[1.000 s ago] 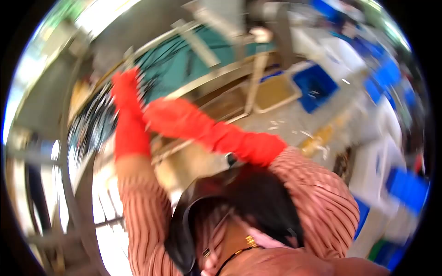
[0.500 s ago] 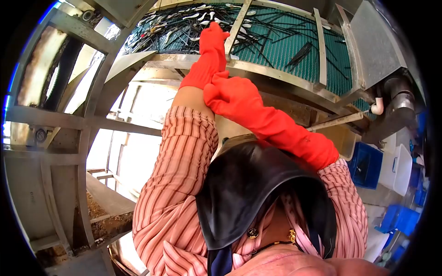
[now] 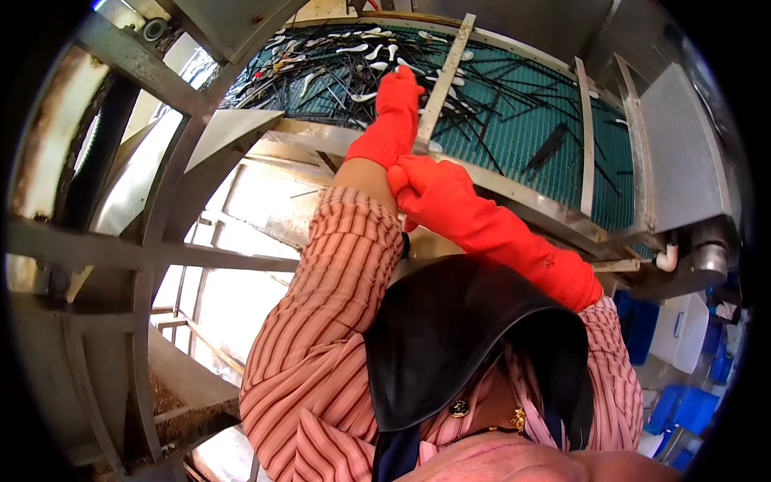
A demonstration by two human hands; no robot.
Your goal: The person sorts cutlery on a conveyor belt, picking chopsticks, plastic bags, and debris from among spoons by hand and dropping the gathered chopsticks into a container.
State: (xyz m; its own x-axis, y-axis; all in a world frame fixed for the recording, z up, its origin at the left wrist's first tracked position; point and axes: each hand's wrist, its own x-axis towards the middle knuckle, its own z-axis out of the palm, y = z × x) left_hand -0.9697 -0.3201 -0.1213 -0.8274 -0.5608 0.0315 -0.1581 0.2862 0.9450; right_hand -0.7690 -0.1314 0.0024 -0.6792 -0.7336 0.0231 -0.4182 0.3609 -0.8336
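My left hand (image 3: 397, 103), in a red rubber glove, reaches out over the green ribbed belt (image 3: 506, 120). Its thumb stands a little apart from the partly visible fingers, and I see nothing held in it. At the left wrist my right hand (image 3: 424, 183), in a long red glove, pinches the cuff of the left glove (image 3: 376, 149). Bare forearm shows between that cuff and the striped sleeve (image 3: 297, 297). White spoons (image 3: 374, 53) and dark thin sticks (image 3: 337, 84) lie scattered on the belt around and beyond my left hand.
Metal bars (image 3: 446, 80) cross the belt, and a metal rail runs along its near edge. A steel frame (image 3: 148, 233) stands at left. On the right are a metal housing (image 3: 687, 153), a pipe and blue bins (image 3: 683, 408). A black apron (image 3: 466, 337) covers my chest.
The view has shifted, so the belt and both hands appear farther right and lower. My right hand stays at the left glove's cuff.
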